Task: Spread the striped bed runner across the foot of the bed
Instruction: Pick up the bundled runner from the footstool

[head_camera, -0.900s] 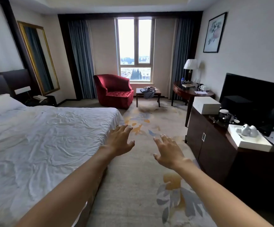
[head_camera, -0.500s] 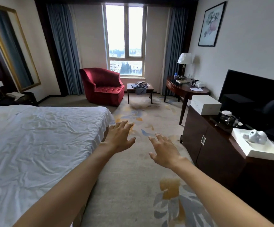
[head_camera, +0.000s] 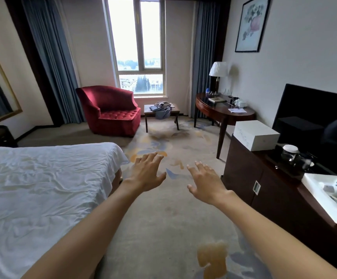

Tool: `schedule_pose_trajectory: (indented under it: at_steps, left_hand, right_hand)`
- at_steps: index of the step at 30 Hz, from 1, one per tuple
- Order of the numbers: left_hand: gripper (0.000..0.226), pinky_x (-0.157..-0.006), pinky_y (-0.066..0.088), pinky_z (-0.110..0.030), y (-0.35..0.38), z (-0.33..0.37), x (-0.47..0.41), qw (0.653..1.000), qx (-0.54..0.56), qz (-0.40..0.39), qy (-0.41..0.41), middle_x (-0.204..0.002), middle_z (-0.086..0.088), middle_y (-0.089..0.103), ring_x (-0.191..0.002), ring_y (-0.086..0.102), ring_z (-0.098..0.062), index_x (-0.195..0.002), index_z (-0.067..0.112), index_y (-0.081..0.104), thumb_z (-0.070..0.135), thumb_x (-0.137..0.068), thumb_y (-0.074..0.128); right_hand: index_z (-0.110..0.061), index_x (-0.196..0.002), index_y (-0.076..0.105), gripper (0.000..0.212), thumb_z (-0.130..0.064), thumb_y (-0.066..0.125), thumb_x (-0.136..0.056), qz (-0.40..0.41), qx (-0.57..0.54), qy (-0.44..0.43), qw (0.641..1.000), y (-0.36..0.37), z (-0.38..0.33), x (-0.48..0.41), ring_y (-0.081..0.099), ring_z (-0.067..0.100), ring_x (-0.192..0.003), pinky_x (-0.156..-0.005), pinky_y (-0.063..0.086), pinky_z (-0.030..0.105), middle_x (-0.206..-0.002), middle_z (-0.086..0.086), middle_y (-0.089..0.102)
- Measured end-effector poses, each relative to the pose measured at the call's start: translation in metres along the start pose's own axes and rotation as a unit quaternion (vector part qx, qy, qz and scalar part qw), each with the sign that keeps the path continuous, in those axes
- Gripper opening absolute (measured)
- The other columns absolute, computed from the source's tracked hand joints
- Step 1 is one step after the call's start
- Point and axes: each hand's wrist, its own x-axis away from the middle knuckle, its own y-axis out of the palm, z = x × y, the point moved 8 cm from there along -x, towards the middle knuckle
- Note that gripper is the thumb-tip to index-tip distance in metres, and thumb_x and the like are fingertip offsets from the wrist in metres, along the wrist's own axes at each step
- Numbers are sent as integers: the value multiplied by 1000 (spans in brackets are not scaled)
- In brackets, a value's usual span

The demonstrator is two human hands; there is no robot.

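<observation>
By the bed, hotel rm: left hand & right hand reach out empty, fingers spread wide. No striped runner on bed; crumpled cloth on far desk may be it. Risk: wrong fabric grabbed.

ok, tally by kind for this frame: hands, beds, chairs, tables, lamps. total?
Hands: 2 (left hand, right hand, both empty)
Beds: 1 (bed)
Chairs: 1 (armchair)
Tables: 2 (low table, desk)
Lamps: 1 (lamp)
Total: 7
</observation>
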Motion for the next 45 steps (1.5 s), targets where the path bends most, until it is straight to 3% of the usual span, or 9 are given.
schedule_pose_trajectory:
  at_steps: [9, 20, 29, 45]
  left_hand:
    - [67, -108, 24, -42, 32, -81, -178, 999, -5, 25, -45, -149, -7, 33, -137, 27, -24, -142, 19, 34, 49, -85, 51]
    - [64, -108, 23, -40, 99, -225, -336, 996, -5, 19, -89, -150, -6, 32, -138, 25, -22, -142, 20, 35, 47, -87, 51]
    - [64, -107, 24, -40, 131, -354, -502, 995, -19, 29, -96, -149, -6, 33, -137, 26, -23, -142, 20, 35, 50, -87, 49]
    - [63, -106, 20, -43, 236, -490, -809, 997, -27, 23, -63, -147, -4, 35, -137, 24, -26, -140, 21, 38, 49, -85, 51]
  right_hand:
    - [-16, -148, 21, 69, -39, 53, -91, 19, -14, -9, 1000, 13, 78, -200, 21, 30, -141, -115, 19, 39, -152, 17, 25]
    - [-16, -145, 25, 70, -39, 57, -88, -3, -25, -33, 999, 90, 94, -428, 24, 31, -139, -113, 20, 39, -148, 17, 30]
    - [-18, -146, 25, 69, -40, 55, -88, 10, -25, -28, 999, 109, 103, -642, 24, 30, -139, -113, 21, 39, -149, 16, 29]
    - [-16, -146, 25, 68, -39, 54, -89, -2, -28, -6, 1000, 190, 199, -962, 19, 29, -141, -116, 13, 39, -151, 16, 26]
